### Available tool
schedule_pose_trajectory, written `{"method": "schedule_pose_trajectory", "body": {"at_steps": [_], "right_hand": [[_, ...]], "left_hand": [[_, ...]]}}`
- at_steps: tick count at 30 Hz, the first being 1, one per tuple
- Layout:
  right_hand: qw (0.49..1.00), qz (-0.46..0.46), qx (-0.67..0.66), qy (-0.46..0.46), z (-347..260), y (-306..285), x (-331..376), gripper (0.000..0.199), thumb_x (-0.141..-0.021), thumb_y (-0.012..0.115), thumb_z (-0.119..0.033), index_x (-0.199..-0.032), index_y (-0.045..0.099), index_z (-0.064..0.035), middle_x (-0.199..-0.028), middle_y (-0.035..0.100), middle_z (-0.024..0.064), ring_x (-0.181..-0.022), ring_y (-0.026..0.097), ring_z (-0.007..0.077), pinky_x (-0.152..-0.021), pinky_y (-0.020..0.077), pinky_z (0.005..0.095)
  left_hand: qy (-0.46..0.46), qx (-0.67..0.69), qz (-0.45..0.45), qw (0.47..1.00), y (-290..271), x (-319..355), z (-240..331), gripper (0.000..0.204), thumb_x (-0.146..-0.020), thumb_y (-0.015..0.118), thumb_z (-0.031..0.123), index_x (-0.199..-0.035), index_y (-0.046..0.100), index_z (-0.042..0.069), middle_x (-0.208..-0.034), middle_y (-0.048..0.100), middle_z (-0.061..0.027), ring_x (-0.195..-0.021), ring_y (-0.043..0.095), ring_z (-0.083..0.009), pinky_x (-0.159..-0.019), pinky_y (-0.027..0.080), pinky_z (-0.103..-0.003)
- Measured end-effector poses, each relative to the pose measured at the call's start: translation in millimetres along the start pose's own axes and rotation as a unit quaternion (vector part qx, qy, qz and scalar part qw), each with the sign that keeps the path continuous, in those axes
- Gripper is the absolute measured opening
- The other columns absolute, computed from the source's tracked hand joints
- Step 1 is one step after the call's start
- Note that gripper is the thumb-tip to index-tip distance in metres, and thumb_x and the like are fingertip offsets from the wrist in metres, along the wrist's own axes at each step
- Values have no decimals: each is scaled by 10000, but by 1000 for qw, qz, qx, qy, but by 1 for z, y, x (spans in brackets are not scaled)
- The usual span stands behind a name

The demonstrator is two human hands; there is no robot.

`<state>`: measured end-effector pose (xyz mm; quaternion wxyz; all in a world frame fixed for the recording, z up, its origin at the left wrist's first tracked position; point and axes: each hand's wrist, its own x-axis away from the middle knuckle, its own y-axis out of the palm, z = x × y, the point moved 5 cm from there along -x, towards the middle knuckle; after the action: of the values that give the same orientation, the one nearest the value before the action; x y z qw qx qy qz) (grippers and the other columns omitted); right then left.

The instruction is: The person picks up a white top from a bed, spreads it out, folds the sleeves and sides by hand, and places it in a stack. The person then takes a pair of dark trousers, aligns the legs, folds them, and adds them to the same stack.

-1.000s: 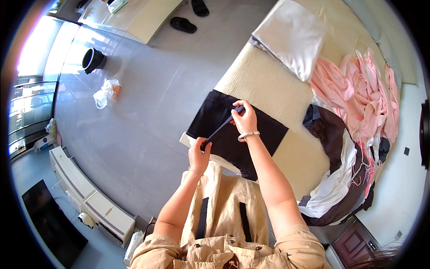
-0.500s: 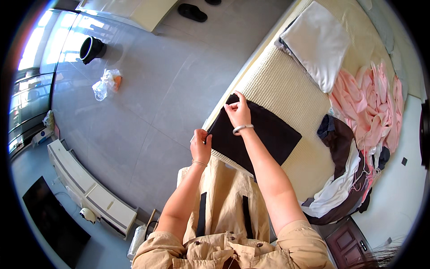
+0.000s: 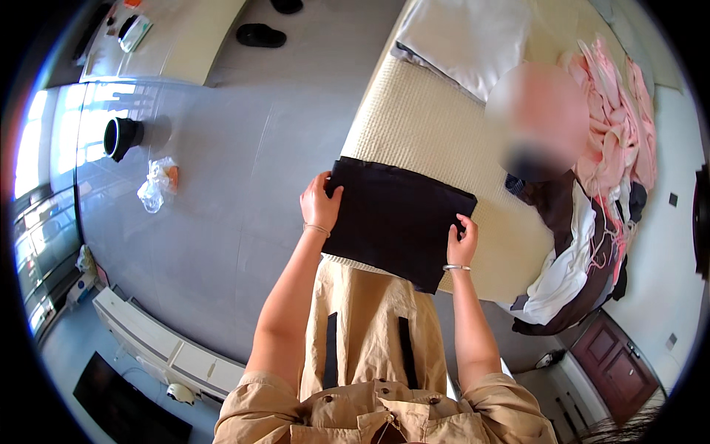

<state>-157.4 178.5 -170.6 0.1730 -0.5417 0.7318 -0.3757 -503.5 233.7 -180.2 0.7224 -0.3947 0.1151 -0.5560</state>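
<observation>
A black folded cloth (image 3: 399,222) lies flat at the near left edge of the bed, its near corner hanging a little over the side. My left hand (image 3: 321,206) grips the cloth's left edge, thumb on top and the other fingers partly hidden beneath. At the opposite edge is my right hand (image 3: 463,240), its fingers loosely bent with thumb and forefinger apart. It lies beside or just on the fabric; whether it touches is hard to tell.
Cream textured bedding (image 3: 414,111) covers the bed. Pale folded fabric (image 3: 466,44) lies farther up; pink cloth (image 3: 614,126) and a heap of dark and white clothes (image 3: 569,251) spread right. A blurred disc hides part. Floor items include a black bin (image 3: 122,138), plastic bag (image 3: 157,185) and slippers (image 3: 260,35).
My right hand has moved from the cloth's upper left corner to its right edge. My left hand stays at the left edge. The cloth looks turned and the whole view has shifted.
</observation>
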Motion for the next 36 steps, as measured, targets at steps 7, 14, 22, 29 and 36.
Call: {"method": "schedule_pose_trajectory", "body": {"at_steps": [7, 14, 22, 29, 36], "right_hand": [[987, 63, 103, -105, 0, -8, -9, 450, -762, 636, -74, -1200, 541, -115, -1233, 501, 190, -1166, 439, 362, -983, 353, 436], [975, 46, 135, -170, -20, 5, -5, 497, -825, 557, -157, -1306, 459, -77, -1434, 327, 143, -1310, 295, 375, -1058, 229, 502], [962, -21, 229, -150, 9, 28, -27, 628, -882, 490, -333, -1414, 277, -77, -1490, 229, 63, -1373, 183, 324, -1083, 152, 541], [943, -57, 292, -146, 33, 31, -48, 713, -862, 503, -372, -1439, 196, -87, -1515, 139, 41, -1392, 125, 283, -1118, 71, 489], [947, -40, 281, -153, 37, 24, -56, 685, -860, 505, -378, -1437, 228, -132, -1502, 193, 30, -1386, 155, 278, -1110, 117, 489]], "left_hand": [[22, 63, 25, 997, 12, -13, -5, 195, -751, 686, 81, -903, 592, 5, -795, 642, -118, -745, 608, -257, -718, 474, -342], [19, 55, 37, 998, 25, -9, -16, 153, -808, 626, 66, -924, 536, 25, -837, 567, -92, -809, 534, -247, -746, 440, -341], [25, 40, 79, 996, 36, -12, -22, 245, -831, 566, 48, -1067, 500, 42, -1168, 512, -116, -1053, 484, -293, -904, 381, -408], [284, -263, -27, 922, 50, 13, 37, 525, -892, 499, 282, -1385, 353, 178, -1480, 246, -84, -1371, 217, -265, -1106, 92, -524], [93, -206, -8, 974, 48, -48, -7, 566, -939, 378, 402, -1435, 236, 169, -1487, 224, -100, -1369, 212, -275, -1104, 130, -487]]}}
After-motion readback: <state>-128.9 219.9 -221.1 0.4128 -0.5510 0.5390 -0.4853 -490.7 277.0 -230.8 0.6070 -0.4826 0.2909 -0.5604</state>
